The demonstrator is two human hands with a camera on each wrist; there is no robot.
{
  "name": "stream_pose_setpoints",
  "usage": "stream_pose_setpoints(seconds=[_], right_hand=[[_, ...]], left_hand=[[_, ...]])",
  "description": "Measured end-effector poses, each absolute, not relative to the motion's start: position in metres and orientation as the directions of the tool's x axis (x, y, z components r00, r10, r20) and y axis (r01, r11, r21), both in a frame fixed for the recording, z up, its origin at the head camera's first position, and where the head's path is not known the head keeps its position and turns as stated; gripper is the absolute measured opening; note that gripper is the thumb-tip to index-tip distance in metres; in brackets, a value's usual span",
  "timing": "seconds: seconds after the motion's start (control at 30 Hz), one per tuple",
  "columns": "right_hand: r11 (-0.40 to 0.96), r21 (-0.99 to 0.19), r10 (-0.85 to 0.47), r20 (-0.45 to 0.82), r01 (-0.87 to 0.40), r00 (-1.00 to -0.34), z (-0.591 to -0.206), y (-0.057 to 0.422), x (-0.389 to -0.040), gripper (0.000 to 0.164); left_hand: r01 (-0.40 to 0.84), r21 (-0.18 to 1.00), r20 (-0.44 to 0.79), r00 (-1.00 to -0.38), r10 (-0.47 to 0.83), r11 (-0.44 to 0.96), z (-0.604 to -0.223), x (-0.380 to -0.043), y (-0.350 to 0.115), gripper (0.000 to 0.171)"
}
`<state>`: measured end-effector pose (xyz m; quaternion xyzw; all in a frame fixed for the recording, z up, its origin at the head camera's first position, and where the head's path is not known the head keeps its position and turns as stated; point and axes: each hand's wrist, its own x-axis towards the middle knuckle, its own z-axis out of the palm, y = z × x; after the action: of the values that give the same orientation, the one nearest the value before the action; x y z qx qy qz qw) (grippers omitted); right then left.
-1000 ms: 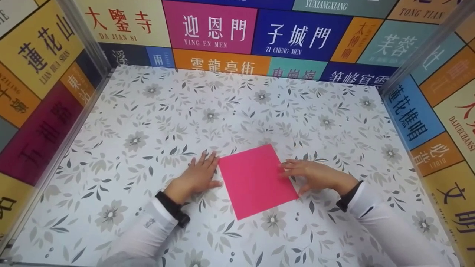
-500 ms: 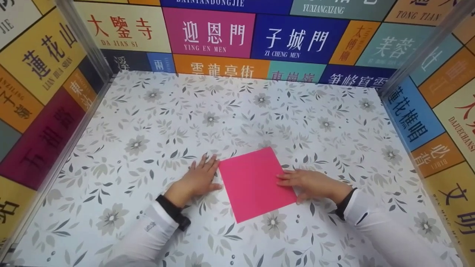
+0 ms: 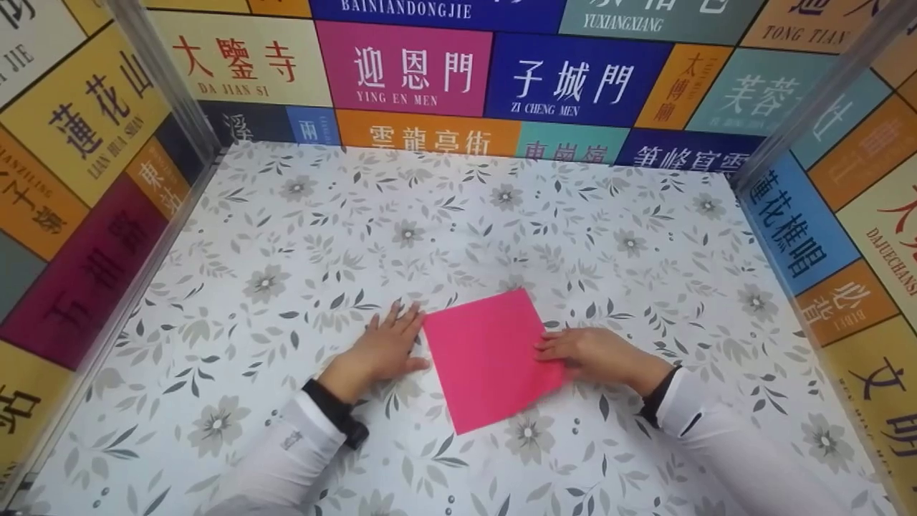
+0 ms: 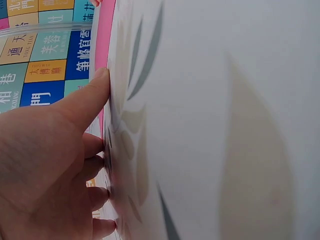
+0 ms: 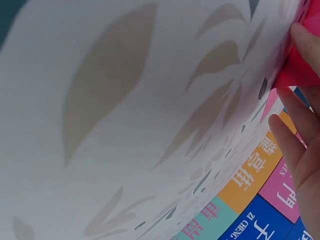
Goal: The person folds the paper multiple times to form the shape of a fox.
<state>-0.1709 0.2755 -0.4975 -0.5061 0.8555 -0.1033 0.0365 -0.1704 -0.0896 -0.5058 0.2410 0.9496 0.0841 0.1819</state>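
A square sheet of bright pink paper [image 3: 487,362] lies turned at a slant on the table, its right corner lifted a little. My right hand [image 3: 602,356] pinches that corner between thumb and fingers. In the right wrist view, the raised paper [image 5: 295,67] shows between the thumb and fingers of the right hand [image 5: 307,155]. Beside the sheet's left edge, my left hand [image 3: 380,351] rests on the table with fingers spread. The left wrist view shows that hand's thumb [image 4: 87,97] close to the pink edge.
A white cloth with grey leaves and flowers [image 3: 358,236] covers the table. Panels with coloured blocks and large characters stand along the back [image 3: 415,68], the left [image 3: 93,136] and the right [image 3: 802,222].
My right fingers have come down onto the paper and gripped its right corner, which now bends up. The left hand has stayed nearly in place. The head view has shifted slightly.
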Motion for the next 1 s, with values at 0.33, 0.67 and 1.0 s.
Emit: stream_pose_setpoints(seconds=[0.33, 0.67, 1.0], right_hand=[[0.555, -0.427, -0.778, 0.036, -0.713, -0.627, -0.493, 0.273, -0.178, 0.017], [0.559, -0.643, -0.679, 0.006, -0.523, -0.734, -0.49, 0.263, -0.191, 0.01], [0.548, -0.652, -0.659, 0.05, -0.525, -0.75, -0.48, 0.243, -0.199, 0.009]], left_hand=[[0.427, 0.243, -0.309, -0.817, 0.486, 0.871, -0.507, -0.172, -0.089, 0.084], [0.421, 0.24, -0.317, -0.817, 0.481, 0.875, -0.506, -0.17, -0.089, 0.085], [0.419, 0.243, -0.322, -0.816, 0.48, 0.875, -0.508, -0.171, -0.089, 0.086]])
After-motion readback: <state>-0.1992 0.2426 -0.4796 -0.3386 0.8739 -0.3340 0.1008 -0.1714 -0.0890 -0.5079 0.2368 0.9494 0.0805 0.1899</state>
